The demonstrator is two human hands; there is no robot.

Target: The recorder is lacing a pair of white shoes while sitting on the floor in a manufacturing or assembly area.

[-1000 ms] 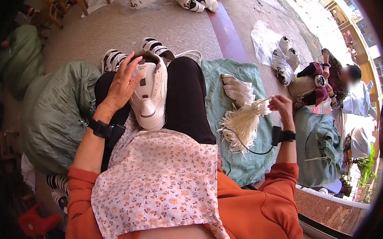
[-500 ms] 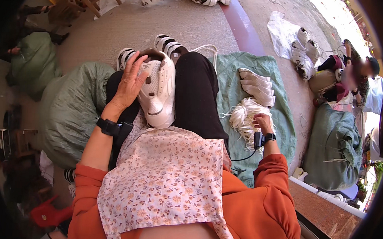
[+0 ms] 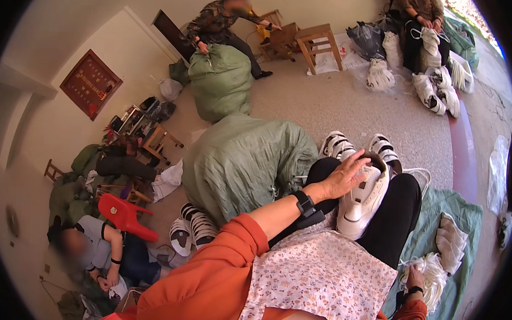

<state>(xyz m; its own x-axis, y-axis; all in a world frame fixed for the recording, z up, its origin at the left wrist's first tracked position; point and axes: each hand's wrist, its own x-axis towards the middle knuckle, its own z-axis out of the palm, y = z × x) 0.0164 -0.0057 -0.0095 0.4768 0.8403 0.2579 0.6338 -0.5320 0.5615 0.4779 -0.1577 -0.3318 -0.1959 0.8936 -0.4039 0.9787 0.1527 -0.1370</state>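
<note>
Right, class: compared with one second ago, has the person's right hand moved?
Yes: judged against the green cloth, the right hand has moved left, from the cloth's right edge to the left side of the white laces.

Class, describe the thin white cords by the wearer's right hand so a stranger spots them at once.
Find the blue-green fabric sheet spread at the picture's lower right. On it, at the wearer's bare right hand, lies the bundle of thin white cords. Its loose strands set it apart from the neighbouring stack of off-white, curved, layered pieces.
</note>
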